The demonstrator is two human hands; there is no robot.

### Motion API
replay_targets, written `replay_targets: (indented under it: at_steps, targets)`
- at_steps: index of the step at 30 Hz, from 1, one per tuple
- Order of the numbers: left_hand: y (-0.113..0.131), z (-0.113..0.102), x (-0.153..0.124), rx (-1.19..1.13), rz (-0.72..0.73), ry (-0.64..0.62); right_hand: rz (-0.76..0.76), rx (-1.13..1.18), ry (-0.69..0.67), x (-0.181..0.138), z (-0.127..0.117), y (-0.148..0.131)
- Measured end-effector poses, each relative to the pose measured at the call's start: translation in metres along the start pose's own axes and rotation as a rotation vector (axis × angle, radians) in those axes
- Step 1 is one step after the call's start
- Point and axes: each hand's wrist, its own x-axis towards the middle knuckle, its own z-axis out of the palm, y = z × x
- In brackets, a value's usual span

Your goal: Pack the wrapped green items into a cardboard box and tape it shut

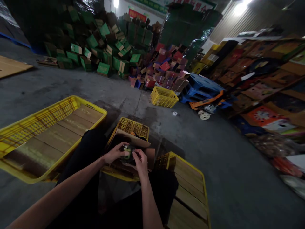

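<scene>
Between my knees, both hands hold a small glossy package (127, 152), dark with a green-yellow patch; its exact kind is too blurred to tell. My left hand (115, 154) is closed around its left side, thumb in front. The fingers of my right hand (141, 161) pinch its right edge. Directly beneath and behind the package is an open cardboard box (133, 138) with raised flaps, its inside mostly hidden by my hands. This box rests on a yellow plastic crate (135, 124), where a small black and orange thing (138, 136) shows behind the flap.
A large yellow crate (103, 112) lined with cardboard stands left, another yellow crate (205, 184) with cardboard right. Ahead are a yellow basket (164, 97), piled green boxes (103, 68), red boxes (165, 66), blue pallets (202, 83) and an orange pallet jack (206, 101). Stacked cartons (262, 114) line the right.
</scene>
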Motion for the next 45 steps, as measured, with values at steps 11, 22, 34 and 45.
replay_targets:
  at_steps: [11,22,34,45]
  targets:
    - [-0.004,-0.004,-0.001,-0.072,-0.107,-0.132,-0.028,-0.001,0.128,0.002,-0.009,0.005]
    - [0.002,0.000,-0.003,-0.089,-0.038,-0.176,0.040,0.091,0.168,0.006,-0.009,0.012]
    - [-0.002,-0.002,-0.001,-0.003,-0.022,-0.112,0.045,0.153,0.192,0.009,-0.007,0.022]
    - [-0.009,-0.006,0.002,0.085,0.002,-0.087,-0.042,-0.005,0.174,0.009,-0.018,0.016]
